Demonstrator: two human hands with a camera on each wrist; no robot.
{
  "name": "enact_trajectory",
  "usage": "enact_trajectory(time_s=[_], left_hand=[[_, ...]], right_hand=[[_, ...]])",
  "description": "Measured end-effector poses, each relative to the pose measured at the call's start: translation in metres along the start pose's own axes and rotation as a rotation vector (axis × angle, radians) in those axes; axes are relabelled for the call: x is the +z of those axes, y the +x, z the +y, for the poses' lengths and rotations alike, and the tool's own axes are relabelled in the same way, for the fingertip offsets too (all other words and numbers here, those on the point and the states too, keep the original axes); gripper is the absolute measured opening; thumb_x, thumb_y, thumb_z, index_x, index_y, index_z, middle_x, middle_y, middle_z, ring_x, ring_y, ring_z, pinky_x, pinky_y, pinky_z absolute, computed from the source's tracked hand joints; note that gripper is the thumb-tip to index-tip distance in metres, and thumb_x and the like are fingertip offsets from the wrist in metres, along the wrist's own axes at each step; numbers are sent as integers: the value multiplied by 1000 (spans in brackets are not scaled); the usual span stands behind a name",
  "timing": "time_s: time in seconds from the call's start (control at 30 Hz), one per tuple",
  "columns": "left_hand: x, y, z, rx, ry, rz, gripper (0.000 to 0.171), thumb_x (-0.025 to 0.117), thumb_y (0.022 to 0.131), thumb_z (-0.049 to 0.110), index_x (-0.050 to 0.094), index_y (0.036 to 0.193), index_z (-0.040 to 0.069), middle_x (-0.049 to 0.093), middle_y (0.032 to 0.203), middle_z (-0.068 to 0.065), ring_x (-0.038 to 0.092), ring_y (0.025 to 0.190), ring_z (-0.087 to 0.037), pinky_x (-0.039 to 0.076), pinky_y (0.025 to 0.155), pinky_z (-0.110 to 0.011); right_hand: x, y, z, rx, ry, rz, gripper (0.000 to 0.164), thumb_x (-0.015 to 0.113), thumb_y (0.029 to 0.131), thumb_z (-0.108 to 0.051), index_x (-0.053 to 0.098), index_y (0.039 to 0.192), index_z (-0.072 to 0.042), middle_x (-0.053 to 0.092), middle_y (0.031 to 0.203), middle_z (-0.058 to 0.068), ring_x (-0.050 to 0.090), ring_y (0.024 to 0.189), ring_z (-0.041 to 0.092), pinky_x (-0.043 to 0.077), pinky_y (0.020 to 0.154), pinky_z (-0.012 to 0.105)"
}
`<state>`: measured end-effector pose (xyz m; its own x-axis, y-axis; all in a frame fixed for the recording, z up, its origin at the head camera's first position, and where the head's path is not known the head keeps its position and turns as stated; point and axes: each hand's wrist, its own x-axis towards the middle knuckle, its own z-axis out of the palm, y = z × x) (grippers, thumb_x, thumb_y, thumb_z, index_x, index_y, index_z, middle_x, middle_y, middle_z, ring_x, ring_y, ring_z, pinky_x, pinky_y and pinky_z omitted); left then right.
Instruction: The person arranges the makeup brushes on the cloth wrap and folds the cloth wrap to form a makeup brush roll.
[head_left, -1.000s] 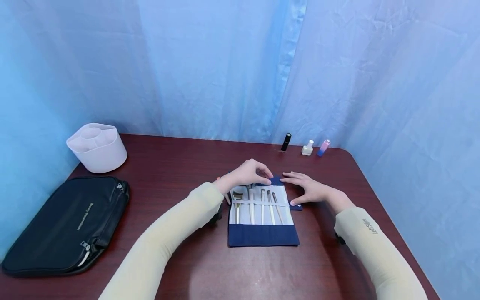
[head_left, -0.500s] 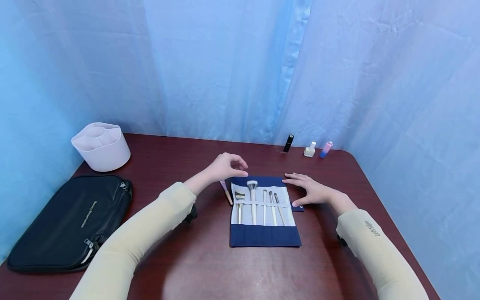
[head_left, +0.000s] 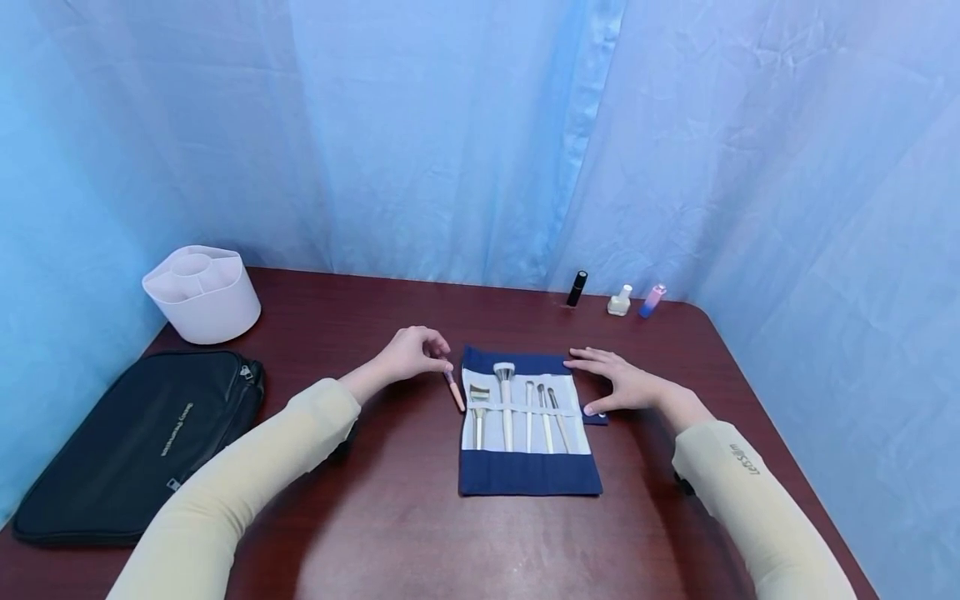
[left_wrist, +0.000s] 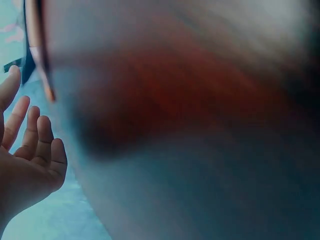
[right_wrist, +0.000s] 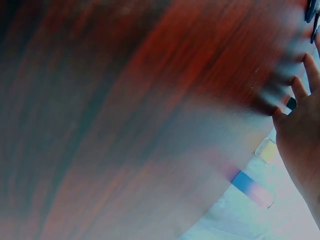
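Observation:
A navy fabric brush roll lies unfolded on the table, its pale lining holding several makeup brushes under a strap. Left of it lies a loose makeup brush with a pinkish handle. My left hand is at this brush's upper end, thumb close to it; whether they touch I cannot tell. The left wrist view shows the fingers of the left hand loosely bent. My right hand rests at the roll's right edge, fingers spread, thumb by its small navy tab. The right wrist view shows only part of the right hand.
A white divided holder stands at the back left, with a black zipped case in front of it. Along the back right stand a black tube, a nail polish bottle and a pink-blue tube.
My left hand has moved left from above the roll's top edge to the loose brush, uncovering the brush heads. The right hand stays at the roll's edge.

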<state>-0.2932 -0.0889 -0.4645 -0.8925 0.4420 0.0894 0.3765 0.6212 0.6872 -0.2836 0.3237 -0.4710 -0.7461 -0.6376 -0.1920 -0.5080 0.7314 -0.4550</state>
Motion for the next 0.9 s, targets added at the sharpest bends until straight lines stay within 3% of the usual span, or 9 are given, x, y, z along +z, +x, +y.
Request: enact_trajectory(time_s=[0.13,0.4,0.9], left_hand=[[4,1,-9,35,21,-39,29,79,77,23,71,99,7,67,91,-4,58,85,-17,48,77,-31],[-2,8,-18,167,41,-200,25,76,80,18,73,103,11,61,96,-4,51,92,-20,44,82,-34],[-10,15,-22,210,57,-337,9,73,82,14,72,90,11,57,96,-4,51,90,-16,46,82,-30]], right_hand=[[1,-1,1,5,1,0,84,72,76,-53,36,147,-25,21,156,7,11,143,34,13,107,65],[1,0,2,17,6,3,85,71,76,-54,35,147,-26,22,156,7,11,143,35,12,107,66],[0,0,1,11,9,2,85,72,75,-53,36,146,-25,22,156,8,11,143,34,11,108,66]])
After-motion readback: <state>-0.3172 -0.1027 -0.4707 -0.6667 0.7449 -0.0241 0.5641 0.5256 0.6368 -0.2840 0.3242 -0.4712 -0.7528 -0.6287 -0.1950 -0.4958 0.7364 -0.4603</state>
